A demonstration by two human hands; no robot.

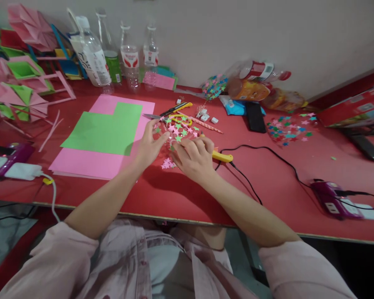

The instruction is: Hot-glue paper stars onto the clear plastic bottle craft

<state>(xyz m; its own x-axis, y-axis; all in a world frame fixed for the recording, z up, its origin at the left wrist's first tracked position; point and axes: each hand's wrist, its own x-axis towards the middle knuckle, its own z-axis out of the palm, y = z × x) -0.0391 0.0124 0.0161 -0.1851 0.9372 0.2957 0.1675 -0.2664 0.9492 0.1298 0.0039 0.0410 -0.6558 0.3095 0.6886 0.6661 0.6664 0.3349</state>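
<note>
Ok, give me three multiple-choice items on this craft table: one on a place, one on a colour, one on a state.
1. Where does the green sheet lie?
A. On the pink sheet
B. Under the phone
C. Against the wall

2. What colour is the handle of the corded tool beside the right hand?
A. Blue
B. Yellow
C. White

3. How is the left hand placed?
A. Raised off the table
B. Gripping a bottle
C. Fingertips on the clear, star-covered piece

Answers: 1 A, the green overlaps the pink, which shows around it. 2 B, a yellow handle sticks out by the hand, its black cord trailing off. 3 C, the fingers touch the piece's left edge.
</note>
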